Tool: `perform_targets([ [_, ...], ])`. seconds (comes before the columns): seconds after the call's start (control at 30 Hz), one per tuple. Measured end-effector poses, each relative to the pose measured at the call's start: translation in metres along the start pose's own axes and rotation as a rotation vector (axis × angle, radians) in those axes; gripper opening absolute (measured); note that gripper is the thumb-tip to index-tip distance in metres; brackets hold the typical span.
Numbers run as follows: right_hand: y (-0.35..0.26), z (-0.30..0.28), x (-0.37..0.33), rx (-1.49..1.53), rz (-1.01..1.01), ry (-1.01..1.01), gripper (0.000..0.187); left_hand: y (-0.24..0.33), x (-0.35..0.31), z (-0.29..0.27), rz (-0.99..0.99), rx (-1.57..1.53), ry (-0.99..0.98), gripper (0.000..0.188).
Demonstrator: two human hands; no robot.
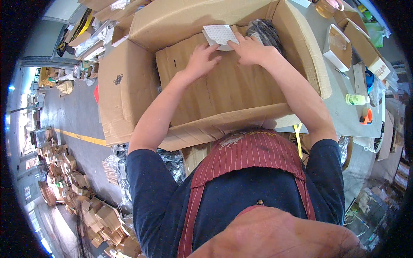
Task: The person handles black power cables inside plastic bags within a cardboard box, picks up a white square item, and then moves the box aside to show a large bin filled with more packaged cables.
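A large open cardboard box (116, 94) stands before me, its flaps raised. Inside it lies a flat brown cardboard panel (215, 90). Over the far part of that panel, a small white sheet with rows of fine marks (220, 34) appears folded, one part under the other. My left hand (202, 61) grips its lower left edge with bent fingers. On its right edge, the fingers of my right hand (251, 49) are closed, the thumb side partly hidden. A black item in clear plastic (266, 33) sits in the far right corner, just behind my right hand.
On the grey table to the right are a small open white box (337, 47), a bottle with a yellow-green label (356, 99) and an orange tape roll (366, 116). Many cardboard boxes (107, 217) pile up on the floor at left, beyond a yellow floor line (79, 136).
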State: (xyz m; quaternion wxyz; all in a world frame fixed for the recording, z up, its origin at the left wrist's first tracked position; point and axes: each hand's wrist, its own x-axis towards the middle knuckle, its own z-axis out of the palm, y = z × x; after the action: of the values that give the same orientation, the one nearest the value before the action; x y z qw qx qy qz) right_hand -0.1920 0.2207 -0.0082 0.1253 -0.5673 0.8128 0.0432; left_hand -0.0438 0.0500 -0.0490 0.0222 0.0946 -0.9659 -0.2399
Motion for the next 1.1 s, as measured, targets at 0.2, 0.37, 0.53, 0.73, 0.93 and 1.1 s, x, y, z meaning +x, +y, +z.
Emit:
perform_targets([
  [0.2,-0.002,-0.008,-0.002,0.005,0.026,-0.211,0.07,0.019,0.005,-0.022,-0.09,-0.62,-0.025,0.04],
  [0.37,-0.014,-0.015,-0.008,0.034,-0.017,-0.208,0.078,0.009,0.006,-0.013,-0.242,-0.888,-0.061,0.035],
  [0.53,-0.011,-0.018,-0.004,0.2,-0.042,-0.081,0.085,-0.009,0.009,-0.014,-0.503,-0.738,0.012,0.031],
  [0.73,0.03,-0.036,0.004,0.47,0.12,0.316,0.085,0.031,0.006,-0.085,-0.343,-1.003,0.176,0.034],
  [0.93,0.015,-0.068,-0.011,1.128,0.284,0.147,0.094,0.065,-0.009,-0.113,-0.171,-1.152,0.462,0.035],
  [1.1,0.0,-0.083,-0.023,1.595,0.038,0.37,0.063,0.077,-0.012,-0.098,-0.159,-1.122,0.409,0.023],
])
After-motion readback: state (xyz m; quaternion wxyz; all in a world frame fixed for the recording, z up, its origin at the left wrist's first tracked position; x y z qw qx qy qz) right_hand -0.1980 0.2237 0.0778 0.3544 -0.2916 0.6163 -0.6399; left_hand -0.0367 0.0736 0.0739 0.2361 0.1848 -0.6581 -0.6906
